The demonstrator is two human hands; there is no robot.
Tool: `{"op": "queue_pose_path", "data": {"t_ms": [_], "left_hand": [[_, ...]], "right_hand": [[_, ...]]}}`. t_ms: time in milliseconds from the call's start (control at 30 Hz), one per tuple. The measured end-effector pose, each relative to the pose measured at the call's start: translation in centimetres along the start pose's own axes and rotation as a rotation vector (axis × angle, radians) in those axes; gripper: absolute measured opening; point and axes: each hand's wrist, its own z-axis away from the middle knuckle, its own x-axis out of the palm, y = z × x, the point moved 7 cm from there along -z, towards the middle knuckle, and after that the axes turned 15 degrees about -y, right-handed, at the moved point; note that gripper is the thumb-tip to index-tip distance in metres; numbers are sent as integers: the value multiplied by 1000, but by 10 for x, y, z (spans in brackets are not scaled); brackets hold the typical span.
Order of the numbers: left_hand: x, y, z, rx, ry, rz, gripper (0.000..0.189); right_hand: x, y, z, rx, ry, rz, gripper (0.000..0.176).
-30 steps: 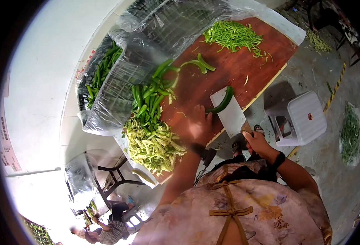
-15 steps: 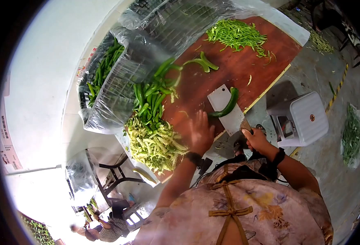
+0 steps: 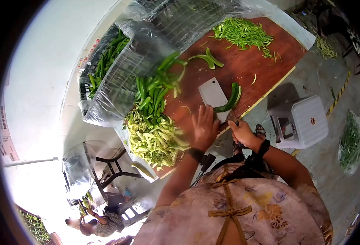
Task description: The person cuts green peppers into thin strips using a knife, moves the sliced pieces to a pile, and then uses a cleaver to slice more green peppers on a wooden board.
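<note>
Green pepper (image 3: 231,98) sits just right of the centre of the frame, on the wooden board (image 3: 249,69) near its front edge, lying along the right side of the cleaver (image 3: 212,94) blade. We'd say it's a light, thin-walled thing, firm enough to snap but not stiff. That waxy skin looks slick and the curve means it'll want to roll, so we'd pin it flat near the stem end instead of pinching the middle (fingertips well back from the edge, obviously). A pale strip shows along one side, so it may be split open, though we can't tell for sure. Our left hand (image 3: 204,127) is flat on the board with the fingers spread, the tips up against the lower edge of the blade and not gripping anything. Our right hand (image 3: 241,132) is wrapped tight round the cleaver's handle. Left of centre are the heap of whole peppers (image 3: 153,92) and the pale pile of cores and seeds (image 3: 155,139), and the shredded stuff (image 3: 243,32) sits at the top. Compared with a second ago, the blade has slid up and left toward the centre. The pepper was lying across the blade and is now at its right edge. The right hand has come in leftward too.
</note>
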Motion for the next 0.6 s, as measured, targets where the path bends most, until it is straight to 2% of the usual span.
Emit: {"op": "queue_pose_path", "data": {"t_ms": [67, 167, 200, 233, 300, 400, 467, 500, 567, 600], "left_hand": [[-14, 11, -4, 102, 171, 57, 45], [-11, 10, -20, 115, 196, 131, 39], [-11, 11, -24, 114, 200, 135, 39], [-13, 13, -27, 155, 206, 150, 41], [-21, 14, -28, 190, 223, 162, 43], [-42, 20, -24, 278, 193, 139, 50], [-71, 24, -14, 246, 328, 116, 44], [-62, 17, -19, 245, 334, 118, 44], [-8, -59, -38, -233, 367, 1235, 37], [-21, -60, -40, -235, 376, 1239, 37]], "right_hand": [[1, 1, -1, 20, 19, 11, 32], [-4, 10, -8, -6, 54, 13, 37], [-3, 5, -6, -50, 60, 1, 44], [-4, 3, -4, -50, 58, 9, 44], [0, -2, -1, -20, -36, -65, 35], [0, -5, 2, -24, -46, -66, 35], [-4, -3, 0, -23, -35, -8, 36], [-5, -3, -1, -17, -24, 44, 36], [-6, -4, -2, -7, -20, 49, 36], [-7, -4, -2, 6, -14, 48, 37]]}}
